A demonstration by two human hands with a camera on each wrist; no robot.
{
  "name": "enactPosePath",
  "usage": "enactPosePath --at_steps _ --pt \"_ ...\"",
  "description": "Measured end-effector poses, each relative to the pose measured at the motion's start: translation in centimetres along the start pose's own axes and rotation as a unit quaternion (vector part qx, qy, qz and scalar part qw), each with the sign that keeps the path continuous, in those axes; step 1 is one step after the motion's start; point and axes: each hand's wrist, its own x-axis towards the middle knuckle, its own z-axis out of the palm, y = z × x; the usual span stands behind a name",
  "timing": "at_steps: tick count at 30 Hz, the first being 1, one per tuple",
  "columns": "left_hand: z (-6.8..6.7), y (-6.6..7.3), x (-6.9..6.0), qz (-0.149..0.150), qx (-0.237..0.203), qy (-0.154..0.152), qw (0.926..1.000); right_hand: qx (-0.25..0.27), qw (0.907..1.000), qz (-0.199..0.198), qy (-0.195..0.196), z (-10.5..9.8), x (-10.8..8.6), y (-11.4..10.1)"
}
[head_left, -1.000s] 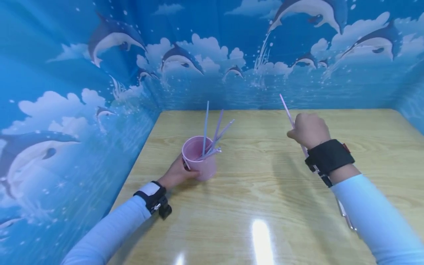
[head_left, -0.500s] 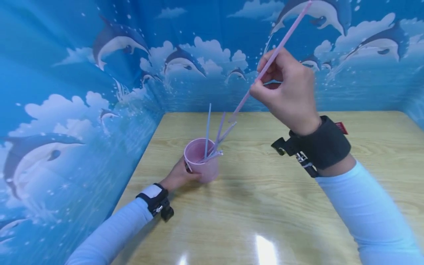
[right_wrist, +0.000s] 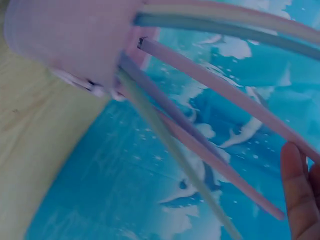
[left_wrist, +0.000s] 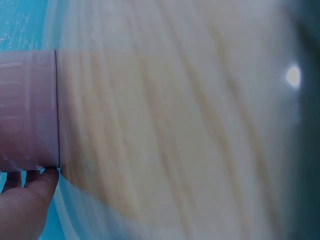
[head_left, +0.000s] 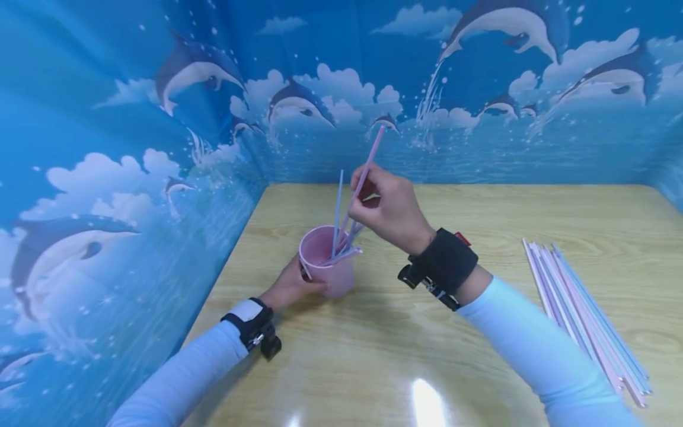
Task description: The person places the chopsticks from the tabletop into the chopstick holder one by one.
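A pink plastic cup (head_left: 338, 279) stands upright on the table at centre left, with several pastel straws leaning in it. One of these is a blue straw (head_left: 338, 207). My left hand (head_left: 290, 286) holds the cup low on its near left side; the left wrist view has its fingers (left_wrist: 45, 187) against the cup's base edge. Between thumb and fingers, my right hand (head_left: 392, 207) pinches a pink straw (head_left: 376, 142) slanting down over the cup. In the right wrist view, that straw's hollow lower end is at the cup's mouth.
A bundle of pastel straws (head_left: 587, 314) lies on the wooden table (head_left: 469, 356) at right, partly behind my right sleeve. A blue dolphin-print curtain (head_left: 341, 148) hangs along the table's back and left sides.
My right hand, gripping the pink straw, has moved left from the table's right side, rising and then lowering to the cup. The straw bundle is now uncovered. The left hand keeps its place.
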Motion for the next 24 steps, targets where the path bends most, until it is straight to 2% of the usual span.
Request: enactPosePath --at_steps 6,10,14,17,20,24 --pt "0.0 -0.1 -0.1 -0.022 0.012 0.000 0.9997 -0.021 0.9980 0.023 -0.056 1.2 -0.8 1.2" --pt "-0.1 -1.3 0.5 -0.010 0.015 0.007 0.9998 -0.063 0.9959 0.022 -0.061 1.0 -0.6 0.9" --pt "-0.2 -0.7 0.5 -0.003 0.020 0.007 0.9998 -0.074 0.9957 0.026 -0.048 0.8 -0.3 0.4" --pt "-0.1 0.6 0.0 -0.018 0.021 0.004 0.9996 -0.072 0.9952 0.043 -0.050 0.7 -0.4 0.5" --pt "0.0 0.5 0.0 -0.024 0.020 0.005 0.9995 -0.076 0.9925 0.063 -0.073 0.9 -0.5 0.5" --pt "0.0 -0.3 0.3 -0.019 0.008 0.006 0.9998 -0.084 0.9860 0.083 -0.118 1.6 -0.6 0.3"
